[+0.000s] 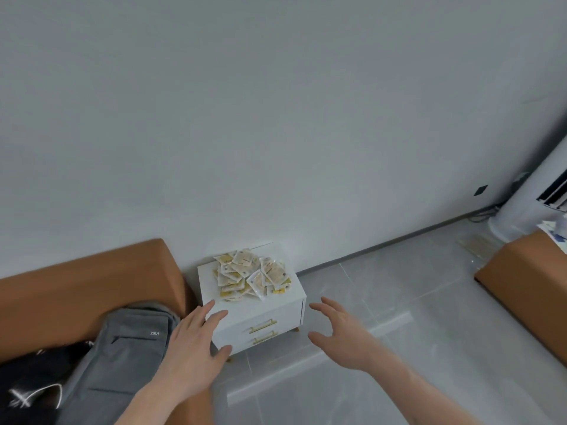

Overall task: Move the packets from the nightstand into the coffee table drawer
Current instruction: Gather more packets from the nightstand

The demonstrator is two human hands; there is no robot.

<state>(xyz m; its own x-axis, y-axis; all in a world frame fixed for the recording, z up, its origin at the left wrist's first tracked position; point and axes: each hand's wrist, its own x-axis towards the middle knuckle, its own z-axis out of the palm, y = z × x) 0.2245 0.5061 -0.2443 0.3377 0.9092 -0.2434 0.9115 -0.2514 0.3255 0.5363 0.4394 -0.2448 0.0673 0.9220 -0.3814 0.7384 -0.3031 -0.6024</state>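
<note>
so there's a white nightstand [260,311] against the wall, tucked right beside the end of an orange-brown sofa [76,286]. the packets [251,274] are all dumped in a loose heap on top of it, toward the back half, whitish and yellow ones overlapping every which way. can't read anything on them, too blurry. front strip of the top is bare. two drawers on the front face, each with a gold bar handle, both closed.

both hands are out in front, bare, nothing in either one. left hand [193,348] is spread with fingers apart, sitting over the near left corner of the nightstand, whether it's actually touching the front edge i can't tell. right hand [340,335] is off to the right of the nightstand over the grey tile floor, fingers splayed wide and a bit curled, clear of the furniture. neither is on the packets, the heap is beyond both sets of fingertips.

on the sofa there's a grey bag [122,357] with a small logo and some black fabric [30,381] next to it. another orange-brown piece [527,277] sits at the right edge, and a white floor-standing unit [527,204] is in the far right corner.
</note>
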